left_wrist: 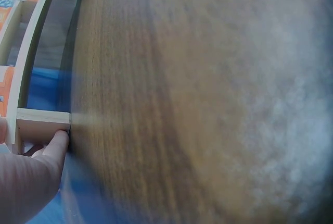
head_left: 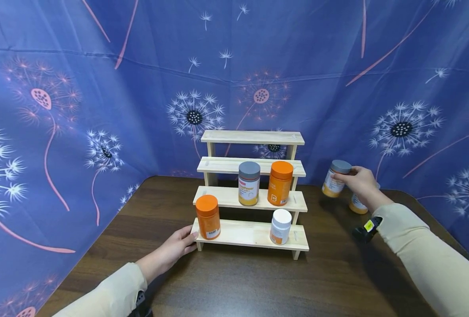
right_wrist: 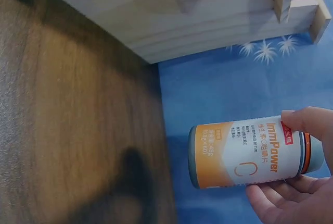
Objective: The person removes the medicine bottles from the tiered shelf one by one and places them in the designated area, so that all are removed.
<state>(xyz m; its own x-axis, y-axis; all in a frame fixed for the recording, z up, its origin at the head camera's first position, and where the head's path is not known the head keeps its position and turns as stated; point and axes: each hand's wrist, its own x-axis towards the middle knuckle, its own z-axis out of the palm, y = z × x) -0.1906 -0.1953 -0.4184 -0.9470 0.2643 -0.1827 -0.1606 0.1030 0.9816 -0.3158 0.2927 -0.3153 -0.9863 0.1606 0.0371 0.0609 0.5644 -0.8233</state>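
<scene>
A grey-capped vitamin bottle [head_left: 333, 181] is gripped near its cap by my right hand [head_left: 362, 185], to the right of a four-step wooden display shelf [head_left: 248, 233]. In the right wrist view, the bottle [right_wrist: 244, 153] shows "ImmPower" on its white and orange label. At the shelf's lower left corner, my left hand [head_left: 172, 253] holds the end of the bottom step. Its thumb [left_wrist: 56, 148] presses the shelf's leg [left_wrist: 44, 121] in the left wrist view. On the bottom step stand an orange bottle [head_left: 208, 218] and a small white bottle [head_left: 280, 226].
The second step bears another grey-capped bottle [head_left: 249, 184] and an orange bottle [head_left: 280, 184]. Behind my right hand, a further bottle [head_left: 357, 204] stands partly hidden on the brown wooden table [head_left: 234, 286]. A blue dandelion-patterned cloth [head_left: 317, 110] hangs behind the table.
</scene>
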